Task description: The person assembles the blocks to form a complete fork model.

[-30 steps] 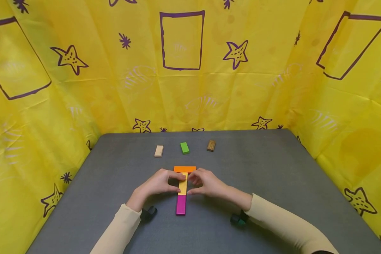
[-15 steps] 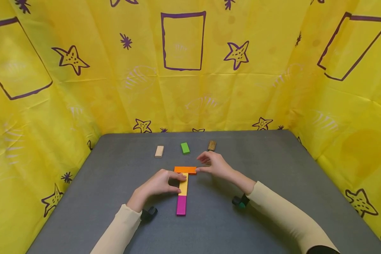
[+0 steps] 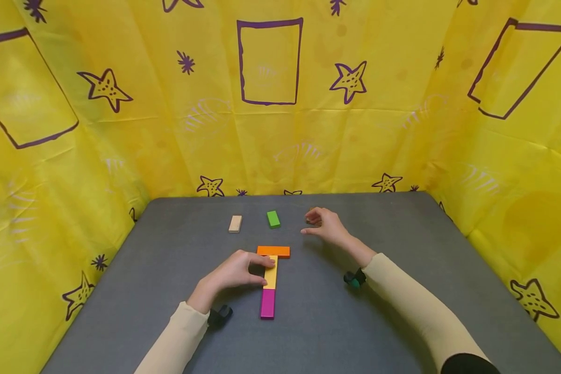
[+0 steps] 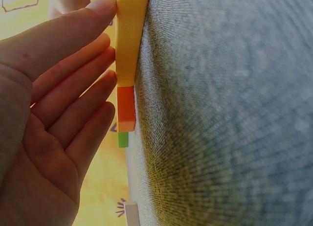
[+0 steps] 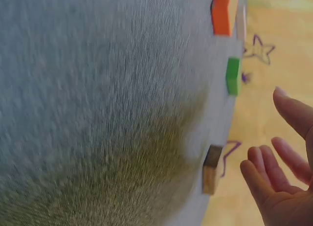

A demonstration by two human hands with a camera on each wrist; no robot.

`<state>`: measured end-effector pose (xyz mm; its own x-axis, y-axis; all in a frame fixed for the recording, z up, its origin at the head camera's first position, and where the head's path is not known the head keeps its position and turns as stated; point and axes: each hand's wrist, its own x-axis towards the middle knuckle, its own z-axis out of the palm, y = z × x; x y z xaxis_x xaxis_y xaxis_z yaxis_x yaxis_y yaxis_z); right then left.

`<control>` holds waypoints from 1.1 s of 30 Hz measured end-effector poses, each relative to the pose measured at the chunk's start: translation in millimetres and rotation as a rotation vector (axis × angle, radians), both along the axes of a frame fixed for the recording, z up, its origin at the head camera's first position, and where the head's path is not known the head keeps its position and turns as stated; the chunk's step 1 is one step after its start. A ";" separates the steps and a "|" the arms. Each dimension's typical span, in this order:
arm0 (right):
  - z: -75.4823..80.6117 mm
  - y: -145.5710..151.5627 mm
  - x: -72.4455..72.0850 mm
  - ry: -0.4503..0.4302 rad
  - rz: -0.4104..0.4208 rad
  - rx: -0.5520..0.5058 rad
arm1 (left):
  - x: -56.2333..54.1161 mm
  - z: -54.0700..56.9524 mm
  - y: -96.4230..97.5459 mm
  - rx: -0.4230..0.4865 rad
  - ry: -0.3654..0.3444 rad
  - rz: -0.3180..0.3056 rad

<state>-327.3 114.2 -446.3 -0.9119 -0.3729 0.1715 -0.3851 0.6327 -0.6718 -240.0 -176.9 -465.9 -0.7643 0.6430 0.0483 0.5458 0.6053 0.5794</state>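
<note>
My left hand (image 3: 236, 269) rests its thumb and fingertips on a yellow block (image 3: 271, 278), its fingers fairly straight in the left wrist view. The yellow block lies lengthwise between a magenta block (image 3: 267, 304) on the near side and a crosswise orange block (image 3: 274, 252) at the far end, making a T. My right hand (image 3: 328, 227) hovers at the back right with thumb and fingers spread, holding nothing. Beside its fingertips lies a brown wood-grain block (image 5: 210, 172), mostly hidden by the fingers in the head view.
A green block (image 3: 273, 219) and a pale wooden block (image 3: 235, 224) lie at the back, left of the right hand. The grey table (image 3: 378, 322) is enclosed by a yellow curtain (image 3: 271, 145) with starfish drawings.
My right hand has left the yellow block and moved away and to the right, past the orange block's end, to the brown block. My left hand has stayed on the yellow block.
</note>
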 end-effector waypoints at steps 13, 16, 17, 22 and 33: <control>-19.7 18.9 -24.9 -0.043 -0.186 -0.034 | 2.5 0.0 -0.3 0.000 -0.004 0.000; -24.0 22.0 -29.9 -0.066 -0.229 -0.037 | 2.4 0.5 -0.6 0.004 0.000 -0.002; -25.6 22.7 -31.6 -0.075 -0.243 -0.039 | 2.3 0.7 -0.6 0.004 -0.002 -0.002; -30.7 22.9 -39.7 -0.111 -0.272 -0.061 | 2.6 1.5 -1.1 0.002 -0.009 0.006; -41.3 23.1 -46.4 -0.160 -0.233 -0.094 | 5.0 2.3 -0.4 -0.012 -0.015 0.010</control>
